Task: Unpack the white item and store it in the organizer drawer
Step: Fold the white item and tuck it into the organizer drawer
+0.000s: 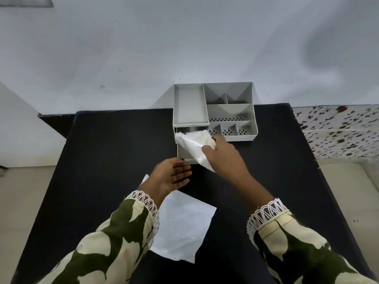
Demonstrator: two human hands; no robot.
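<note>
White item point(194, 143), crumpled, is lying over the pulled-out organizer drawer point(183, 153), gripped by the right hand point(222, 155). Left hand point(171, 177) is hovering open, palm up, just before the drawer. Empty wrapper point(181, 224) is lying flat on the black table point(102, 160).

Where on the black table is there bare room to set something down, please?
The widest free patch is the black table left of the grey organizer, up to the wall. A second runs right of the right hand toward the table's edge. It is crowded at the open drawer, where the white item and left hand meet, and on the empty wrapper.
</note>
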